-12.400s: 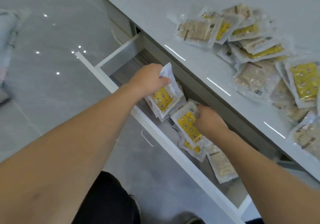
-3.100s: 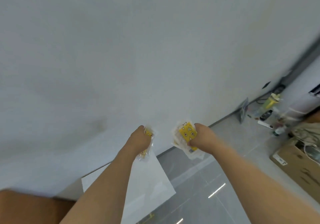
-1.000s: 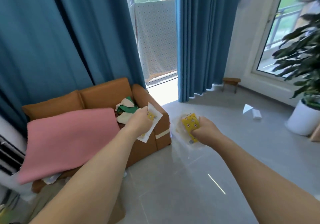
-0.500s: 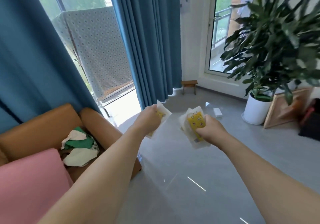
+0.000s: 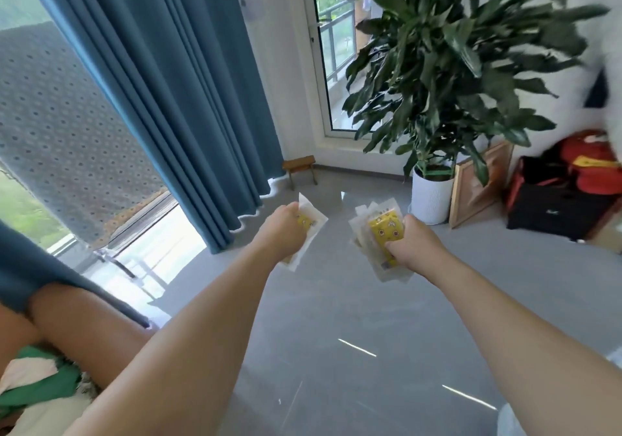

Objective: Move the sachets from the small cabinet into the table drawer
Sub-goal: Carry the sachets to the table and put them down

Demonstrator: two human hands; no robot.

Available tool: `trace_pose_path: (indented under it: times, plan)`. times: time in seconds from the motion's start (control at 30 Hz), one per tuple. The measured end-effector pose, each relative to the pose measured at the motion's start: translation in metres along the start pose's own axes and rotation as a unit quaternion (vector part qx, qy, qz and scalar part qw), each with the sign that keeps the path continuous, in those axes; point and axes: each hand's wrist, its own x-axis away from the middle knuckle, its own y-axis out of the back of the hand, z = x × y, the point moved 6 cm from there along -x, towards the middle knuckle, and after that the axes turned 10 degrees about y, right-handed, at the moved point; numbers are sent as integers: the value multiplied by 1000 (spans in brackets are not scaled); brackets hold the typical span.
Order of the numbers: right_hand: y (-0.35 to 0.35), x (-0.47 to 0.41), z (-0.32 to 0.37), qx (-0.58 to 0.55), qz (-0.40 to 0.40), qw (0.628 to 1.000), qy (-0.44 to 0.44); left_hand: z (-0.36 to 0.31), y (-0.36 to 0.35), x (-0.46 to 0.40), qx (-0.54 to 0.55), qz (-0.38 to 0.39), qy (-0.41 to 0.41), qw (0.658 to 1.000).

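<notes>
My left hand (image 5: 284,233) grips a white sachet with a yellow print (image 5: 311,222), most of it hidden behind the fist. My right hand (image 5: 409,245) grips a small stack of sachets (image 5: 380,233), the top one yellow with a cartoon print, clear white edges fanning out above and below the fingers. Both hands are held out in front of me over the grey floor. Neither the small cabinet nor the table drawer is in view.
Blue curtains (image 5: 188,75) hang ahead left beside a glass door. A large potted plant in a white pot (image 5: 432,196) stands ahead right, with a framed picture (image 5: 478,186) and red and black bags (image 5: 568,193) beside it. A brown sofa arm (image 5: 84,321) lies at lower left.
My view has swung right across the room, from the sofa and curtains to the plant and bags. Both hands keep their hold on the sachets, in the same pose.
</notes>
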Motion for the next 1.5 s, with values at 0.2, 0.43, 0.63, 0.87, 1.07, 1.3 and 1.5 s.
trace_pose_path:
  times: [0.2, 0.43, 0.63, 0.87, 1.07, 1.3, 1.5]
  plan:
    - [28, -66, -68, -31, -25, 998, -54, -82, -42, -81, -29, 25, -52, 998]
    - [70, -138, -134, -71, -61, 991, -98, -182, -97, -175, -50, 76, -97, 991]
    - [141, -181, -216, -82, -124, 980, -135, -302, -161, -226, -79, 121, -158, 977]
    - [226, -203, -325, -85, -174, 958, -212, -451, -253, -262, -109, 168, -227, 953]
    - [276, -223, -401, -81, -212, 934, -277, -553, -314, -286, -115, 211, -284, 928]
    - [303, -238, -482, -131, -267, 892, -340, -652, -398, -303, -134, 235, -367, 890]
    - [333, -201, -562, -143, -303, 845, -417, -739, -490, -267, -169, 279, -436, 838]
